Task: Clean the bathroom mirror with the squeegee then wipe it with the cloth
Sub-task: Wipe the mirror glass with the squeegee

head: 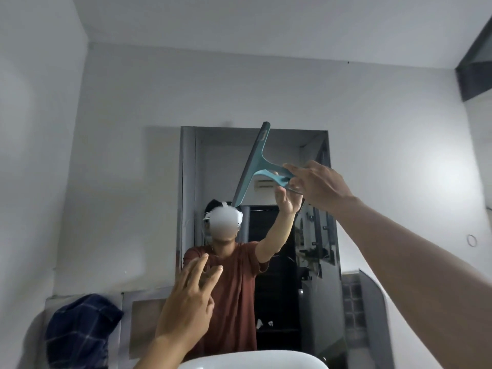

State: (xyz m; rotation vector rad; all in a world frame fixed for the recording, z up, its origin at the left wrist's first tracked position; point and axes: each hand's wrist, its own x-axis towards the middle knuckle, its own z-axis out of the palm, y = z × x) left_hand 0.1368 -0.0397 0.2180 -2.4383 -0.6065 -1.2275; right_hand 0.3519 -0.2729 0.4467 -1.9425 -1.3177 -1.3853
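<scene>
A right hand (316, 183) pinches the handle of a teal squeegee (254, 166), its blade tilted toward 1 o'clock against the upper mirror (314, 235); squeegeeing appears under way. The left hand (190, 304), at 7 o'clock, hovers empty, fingers spread. The dark plaid cloth (80, 331) waits unused at 8 o'clock beside a white sink (253, 360), amid plain white walls (119, 182).

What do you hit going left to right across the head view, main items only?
Dark blue checked cloth hanging at lower left → left hand, open and empty → teal squeegee blade against the mirror → right hand gripping the squeegee handle.
</scene>
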